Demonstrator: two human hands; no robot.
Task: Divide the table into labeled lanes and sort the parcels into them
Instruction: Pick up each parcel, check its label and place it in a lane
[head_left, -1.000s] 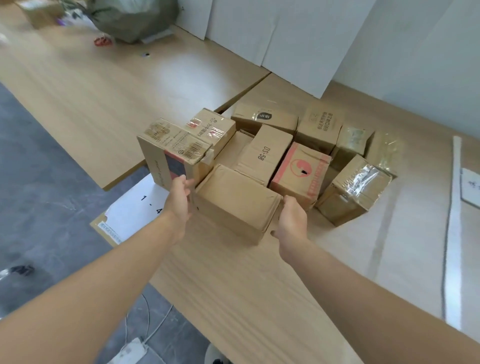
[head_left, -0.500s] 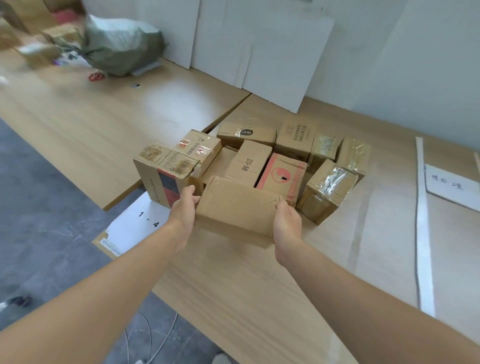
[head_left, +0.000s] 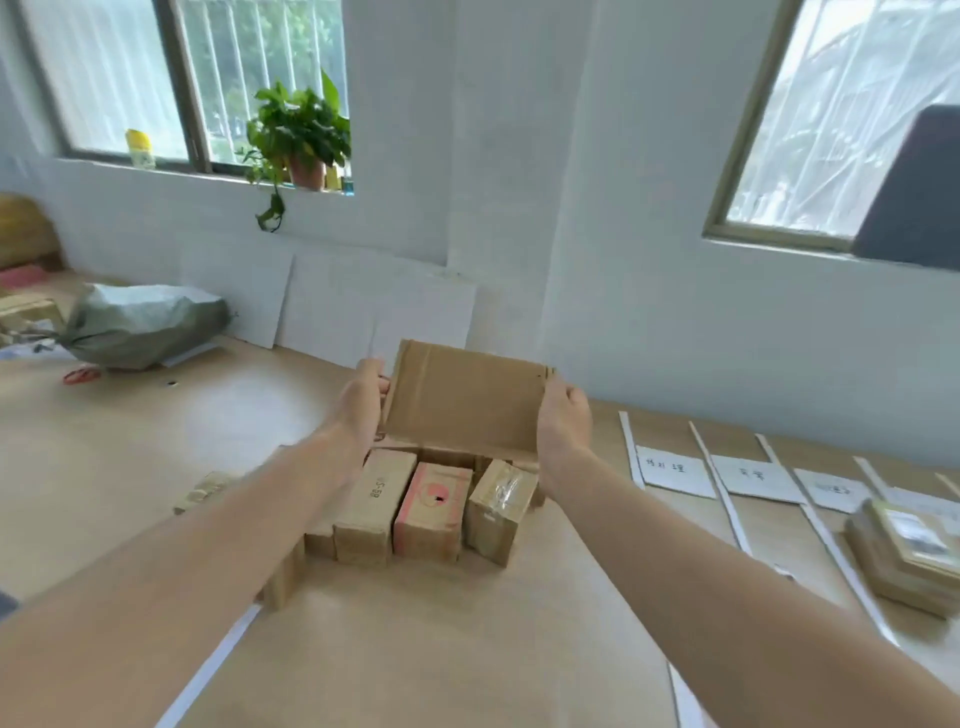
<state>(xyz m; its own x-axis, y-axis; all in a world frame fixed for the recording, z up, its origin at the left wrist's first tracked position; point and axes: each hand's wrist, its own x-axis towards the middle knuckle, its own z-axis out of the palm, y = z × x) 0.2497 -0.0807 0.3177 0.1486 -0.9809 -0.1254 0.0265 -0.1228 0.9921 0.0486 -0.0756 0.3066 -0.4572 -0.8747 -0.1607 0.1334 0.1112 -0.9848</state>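
I hold a plain brown cardboard parcel (head_left: 465, 400) up in the air above the pile. My left hand (head_left: 363, 400) grips its left end and my right hand (head_left: 563, 415) grips its right end. Below it several parcels stay on the wooden table (head_left: 441, 649): a brown box marked DS-58 (head_left: 371, 499), a red and pink box (head_left: 431, 512) and a taped box (head_left: 498, 506). To the right, white paper strips (head_left: 719, 493) split the table into lanes with handwritten labels (head_left: 670, 470). A stack of flat parcels (head_left: 906, 558) lies in a far right lane.
A grey-green bag (head_left: 140, 327) and red scissors (head_left: 80, 375) lie on the adjoining table at the left. White boards (head_left: 332, 306) lean on the wall behind. A potted plant (head_left: 298, 140) stands on the windowsill. A dark monitor edge (head_left: 919, 192) shows at the right.
Both hands closed on the ends of the front brown parcel and lifted it off the table. The view swung up, showing the wall, windows and labeled lanes.
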